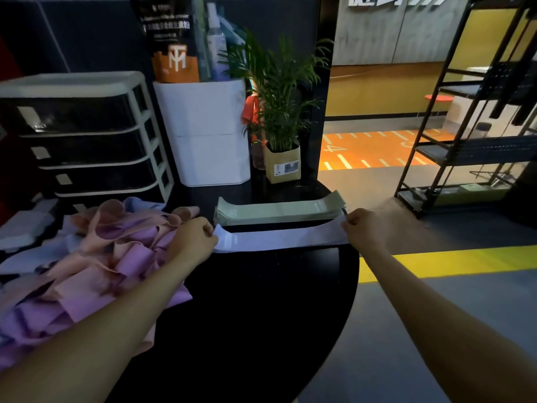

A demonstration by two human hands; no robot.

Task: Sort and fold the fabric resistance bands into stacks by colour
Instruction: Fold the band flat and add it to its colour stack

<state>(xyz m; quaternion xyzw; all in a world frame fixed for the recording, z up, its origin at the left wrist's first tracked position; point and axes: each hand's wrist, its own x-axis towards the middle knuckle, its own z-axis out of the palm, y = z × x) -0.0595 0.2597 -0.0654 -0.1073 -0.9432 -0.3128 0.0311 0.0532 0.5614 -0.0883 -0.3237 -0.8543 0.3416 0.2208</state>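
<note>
The pale blue band point(279, 238) lies stretched flat across the black table point(261, 301), just in front of the green stack point(279, 209), and I hold it at both ends so it stays straight and free of wrinkles. My left hand point(194, 238) pinches the left end between thumb and curled fingers, and my right hand point(361, 225) pinches the right end the same way; the two hands are well apart, with the band's whole length between them. I keep it parallel to the green bands, which already sit squared up one upon another near the table's far edge, because a new pile laid alongside will be easy to tell apart by colour. To my left the unsorted heap point(96, 257) of pink, purple and pale blue bands sprawls loose and tangled, touching my left forearm, so most of the sorting is, I judge, yet to do. Behind the heap stands a drawer unit point(84, 135), beside it a white bin point(209, 132) and a potted plant point(279, 106). My next move, I think, is either to bring the two ends together for a fold or to let the band rest as the base of a blue pile; the right end reaches close to the table's rim, so I should mind it does not slip off.
</note>
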